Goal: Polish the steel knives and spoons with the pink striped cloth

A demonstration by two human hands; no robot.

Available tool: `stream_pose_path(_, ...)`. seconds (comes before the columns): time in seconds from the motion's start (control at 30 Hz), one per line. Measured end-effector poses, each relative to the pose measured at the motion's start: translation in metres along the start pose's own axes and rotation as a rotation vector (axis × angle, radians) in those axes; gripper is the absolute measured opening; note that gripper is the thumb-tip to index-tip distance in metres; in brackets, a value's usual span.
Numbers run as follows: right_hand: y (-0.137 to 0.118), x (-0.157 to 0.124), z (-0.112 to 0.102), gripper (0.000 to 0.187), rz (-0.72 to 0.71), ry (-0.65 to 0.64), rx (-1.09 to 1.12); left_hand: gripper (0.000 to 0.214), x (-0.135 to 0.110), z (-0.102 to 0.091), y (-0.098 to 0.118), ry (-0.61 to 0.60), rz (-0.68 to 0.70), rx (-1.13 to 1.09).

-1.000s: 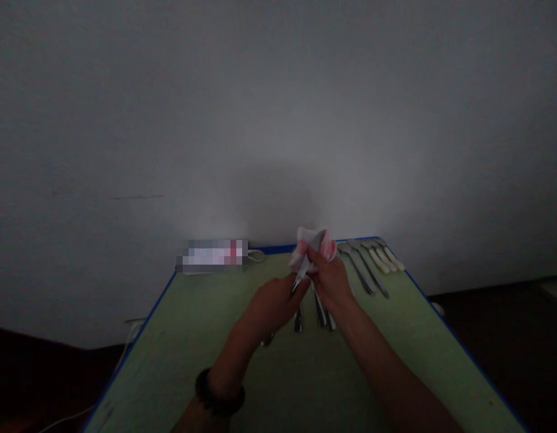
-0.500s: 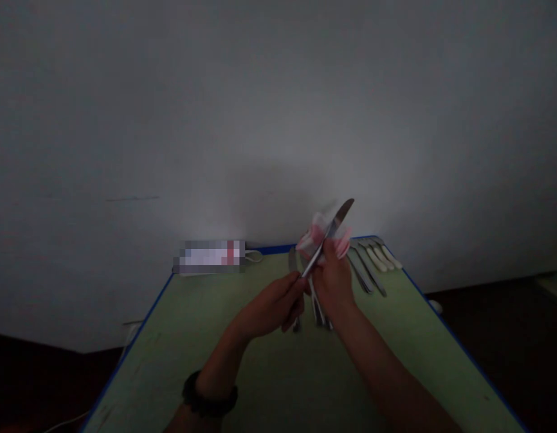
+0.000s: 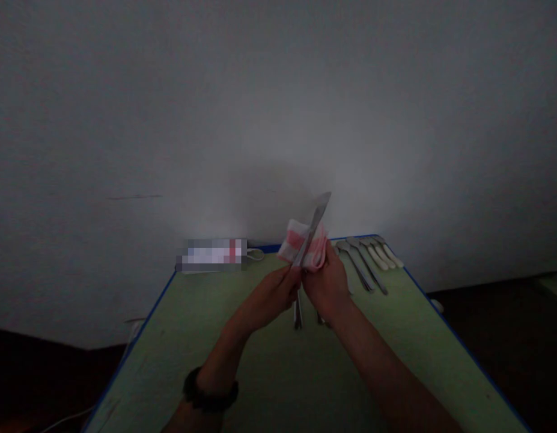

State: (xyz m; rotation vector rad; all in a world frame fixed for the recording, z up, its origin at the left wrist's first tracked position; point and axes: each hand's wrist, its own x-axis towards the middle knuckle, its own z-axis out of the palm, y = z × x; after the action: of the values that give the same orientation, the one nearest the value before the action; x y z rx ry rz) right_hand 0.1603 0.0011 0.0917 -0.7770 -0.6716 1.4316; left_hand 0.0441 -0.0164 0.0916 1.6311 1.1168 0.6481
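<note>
My left hand [image 3: 273, 296] is closed round the handle of a silver table knife [image 3: 312, 230], whose blade points up and slightly right. Behind the knife lies a folded pink-and-white cloth [image 3: 293, 236], held in my right hand [image 3: 328, 278]. The knife's middle rests against the cloth, and the blade tip sticks out above it. Below my hands, the handles of more cutlery [image 3: 298, 316] show on the table; their upper parts are hidden. Just right of my right hand several metal spoons [image 3: 360, 270] lie side by side.
The green table [image 3: 197, 337] has a blue edge and stands against a grey wall [image 3: 278, 108]. White-handled cutlery [image 3: 383, 257] lies at the back right. At the back left is a blurred-out box-like item [image 3: 211, 252] with a white loop [image 3: 255, 254] beside it.
The knife has shifted left and turned more upright. My right hand has loosened its thumb from the knife, and the cloth now lies flatter and further left behind it.
</note>
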Motion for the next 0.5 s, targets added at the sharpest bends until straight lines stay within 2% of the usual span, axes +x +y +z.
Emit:
stream_pose_path(0.13,0.003,0.003,-0.005,0.032,0.150,0.019,0.085,0.030,-0.010,-0.009,0.002,-0.213,0.048,-0.009)
stream_pose_path(0.2,0.001,0.003,-0.006,0.030,0.166,0.029,0.094,0.031,-0.013,-0.015,0.002,-0.251,0.080,0.069)
stream_pose_path(0.33,0.002,-0.002,-0.003,0.027,0.041,-0.008,0.060,0.030,-0.010,-0.020,0.002,-0.172,0.127,0.233)
stream_pose_path(0.5,0.018,-0.010,0.003,0.024,-0.004,-0.012,-0.065,0.038,-0.007,-0.018,0.002,-0.055,0.134,0.477)
